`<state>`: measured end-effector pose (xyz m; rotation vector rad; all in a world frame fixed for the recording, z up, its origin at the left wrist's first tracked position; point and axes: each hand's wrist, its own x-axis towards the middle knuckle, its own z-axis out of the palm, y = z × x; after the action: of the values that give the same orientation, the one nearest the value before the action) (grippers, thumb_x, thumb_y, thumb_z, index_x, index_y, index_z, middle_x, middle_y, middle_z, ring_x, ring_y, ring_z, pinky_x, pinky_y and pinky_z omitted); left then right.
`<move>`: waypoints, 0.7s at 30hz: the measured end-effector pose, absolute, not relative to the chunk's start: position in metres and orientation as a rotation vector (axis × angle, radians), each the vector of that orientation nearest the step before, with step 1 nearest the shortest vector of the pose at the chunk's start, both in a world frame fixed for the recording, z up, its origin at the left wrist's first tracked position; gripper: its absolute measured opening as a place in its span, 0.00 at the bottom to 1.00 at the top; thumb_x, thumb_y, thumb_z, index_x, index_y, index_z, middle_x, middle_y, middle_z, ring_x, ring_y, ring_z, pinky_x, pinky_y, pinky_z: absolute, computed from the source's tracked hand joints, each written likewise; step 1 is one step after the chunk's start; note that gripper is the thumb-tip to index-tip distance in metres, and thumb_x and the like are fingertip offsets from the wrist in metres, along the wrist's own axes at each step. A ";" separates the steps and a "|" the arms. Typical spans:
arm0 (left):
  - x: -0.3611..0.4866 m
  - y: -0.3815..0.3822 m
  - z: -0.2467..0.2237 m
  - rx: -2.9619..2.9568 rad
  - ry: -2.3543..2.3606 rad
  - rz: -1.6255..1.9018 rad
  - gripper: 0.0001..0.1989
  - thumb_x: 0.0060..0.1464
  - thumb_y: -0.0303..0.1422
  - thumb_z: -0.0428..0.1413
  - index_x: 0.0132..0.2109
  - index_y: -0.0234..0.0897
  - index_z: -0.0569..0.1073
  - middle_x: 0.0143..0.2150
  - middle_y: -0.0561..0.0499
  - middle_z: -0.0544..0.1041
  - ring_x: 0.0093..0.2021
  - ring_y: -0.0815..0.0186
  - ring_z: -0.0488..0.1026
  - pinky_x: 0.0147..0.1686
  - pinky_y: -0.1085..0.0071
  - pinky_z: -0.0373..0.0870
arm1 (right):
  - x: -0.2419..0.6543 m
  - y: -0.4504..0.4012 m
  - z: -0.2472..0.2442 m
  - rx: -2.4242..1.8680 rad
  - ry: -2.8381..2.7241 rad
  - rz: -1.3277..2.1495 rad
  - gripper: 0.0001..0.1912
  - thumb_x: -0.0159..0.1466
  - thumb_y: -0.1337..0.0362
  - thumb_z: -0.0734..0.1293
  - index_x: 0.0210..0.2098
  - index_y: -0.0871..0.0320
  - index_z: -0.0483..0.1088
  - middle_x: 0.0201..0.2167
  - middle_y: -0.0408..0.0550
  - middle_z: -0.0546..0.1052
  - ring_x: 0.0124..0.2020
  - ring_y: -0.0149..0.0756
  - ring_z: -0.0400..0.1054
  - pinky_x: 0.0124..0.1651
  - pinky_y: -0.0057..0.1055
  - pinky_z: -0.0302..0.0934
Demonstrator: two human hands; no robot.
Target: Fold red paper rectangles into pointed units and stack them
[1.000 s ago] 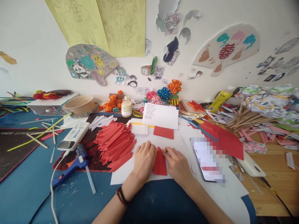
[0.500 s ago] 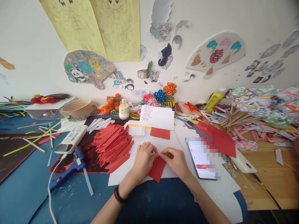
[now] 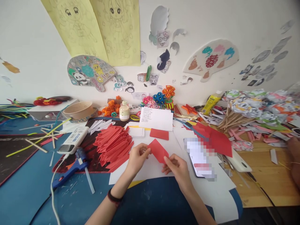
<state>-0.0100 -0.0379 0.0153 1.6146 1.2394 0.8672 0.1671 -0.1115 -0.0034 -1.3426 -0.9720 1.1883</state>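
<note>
Between my hands is a small piece of red paper (image 3: 158, 151), tilted so one corner points up, with what looks like a folded corner. My left hand (image 3: 138, 156) pinches its left corner between thumb and finger. At the lower right edge, my right hand (image 3: 175, 165) grips it the same way. Beneath lies white paper (image 3: 138, 168). A stack of red paper rectangles (image 3: 159, 134) sits just beyond the held piece. To the left is a big pile of folded red paper strips (image 3: 113, 145).
A blue glue gun (image 3: 72, 170) and a white power bank (image 3: 73, 140) lie left. Right of my hands is a phone (image 3: 199, 159), near larger red sheets (image 3: 217, 140). A handwritten card (image 3: 156, 118) and a glue bottle (image 3: 124, 112) stand behind. Someone's hand (image 3: 295, 156) shows at the right edge.
The red paper has been lifted and turned, so it now shows between my hands. My hands have moved apart, from its top edge to opposite sides. The view has shifted slightly.
</note>
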 end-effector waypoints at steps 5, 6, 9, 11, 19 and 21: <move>-0.012 -0.027 0.020 1.696 1.258 0.753 0.08 0.50 0.36 0.56 0.31 0.35 0.72 0.26 0.52 0.75 0.28 0.67 0.71 0.28 0.73 0.62 | 0.174 -0.105 0.014 -1.579 -1.473 0.949 0.16 0.60 0.51 0.67 0.27 0.57 0.70 0.25 0.46 0.76 0.27 0.37 0.70 0.31 0.31 0.65; -0.013 -0.026 0.021 1.771 1.297 0.699 0.06 0.50 0.34 0.56 0.30 0.36 0.72 0.27 0.52 0.76 0.28 0.67 0.71 0.29 0.73 0.61 | 0.175 -0.100 0.016 -1.622 -1.507 0.795 0.14 0.61 0.52 0.66 0.29 0.57 0.71 0.27 0.46 0.76 0.27 0.36 0.69 0.31 0.31 0.64; -0.010 -0.027 0.022 1.977 1.421 0.595 0.03 0.50 0.29 0.54 0.30 0.37 0.73 0.29 0.54 0.77 0.28 0.67 0.70 0.30 0.72 0.60 | 0.177 -0.081 0.014 -1.627 -1.668 0.510 0.09 0.61 0.56 0.66 0.37 0.55 0.70 0.29 0.44 0.75 0.26 0.34 0.67 0.31 0.31 0.62; -0.007 -0.029 0.020 2.104 1.480 0.587 0.04 0.51 0.27 0.53 0.32 0.38 0.73 0.29 0.54 0.77 0.29 0.67 0.70 0.32 0.71 0.59 | 0.176 -0.069 0.006 -1.632 -1.801 0.444 0.06 0.60 0.59 0.67 0.34 0.54 0.68 0.27 0.42 0.73 0.26 0.34 0.66 0.30 0.30 0.60; -0.007 -0.039 0.000 2.722 1.490 0.624 0.09 0.62 0.28 0.48 0.39 0.39 0.74 0.35 0.50 0.76 0.38 0.61 0.68 0.41 0.62 0.56 | 0.173 -0.063 -0.016 -1.574 -1.974 0.245 0.04 0.62 0.66 0.65 0.35 0.55 0.64 0.30 0.41 0.71 0.31 0.33 0.67 0.33 0.29 0.59; -0.010 -0.041 -0.003 2.857 1.423 0.643 0.10 0.63 0.28 0.48 0.44 0.39 0.74 0.37 0.50 0.76 0.39 0.61 0.67 0.42 0.61 0.56 | 0.174 -0.063 -0.017 -1.567 -1.973 0.232 0.04 0.63 0.65 0.65 0.35 0.55 0.64 0.30 0.42 0.72 0.32 0.34 0.67 0.33 0.29 0.59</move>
<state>-0.0098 -0.0408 -0.0031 2.8569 1.4227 0.6432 0.1738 -0.0635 -0.0172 -1.5674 -1.9733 0.2322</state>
